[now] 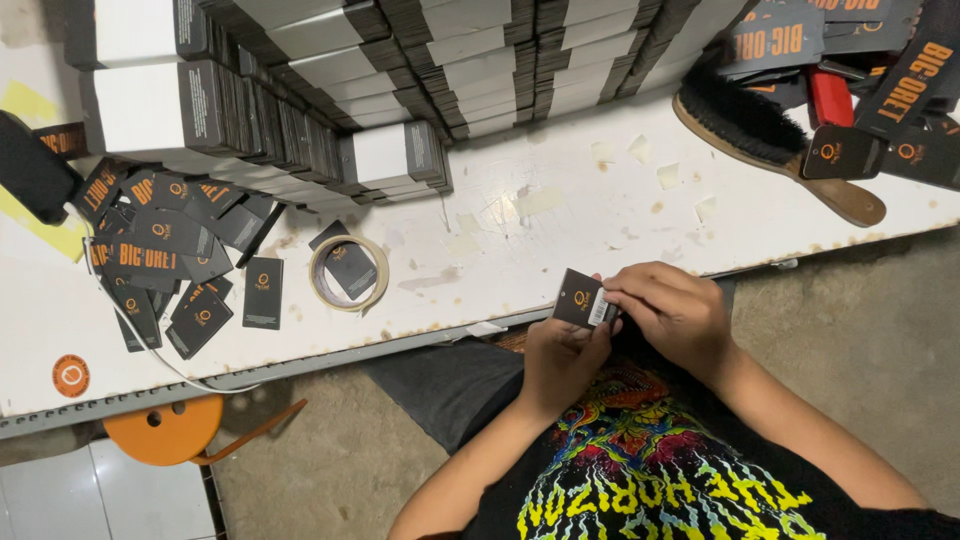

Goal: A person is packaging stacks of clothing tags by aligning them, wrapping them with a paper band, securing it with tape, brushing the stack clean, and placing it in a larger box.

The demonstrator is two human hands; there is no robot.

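- Your left hand pinches the small black tag from below, at lower centre of the frame, just off the desk edge and above your lap.
- Your right hand closes its fingers on the tag's right edge, where a white sticker sits.
- Both sets of fingers are clenched on the tag; neither hand is free.
- To do this well, I judge you should keep the tag flat and steady with the lower grip and press the sticker down evenly along its edge, with no corner lifted.
- No bin or tray shows. Loose tags lie heaped at centre left of the desk, one inside the tape ring.
- Black-and-white boxes stand stacked across the top; whether anything is in them I cannot tell.
- A brush lies at upper right beside more tags.
- An orange stool stands at lower left under the desk.
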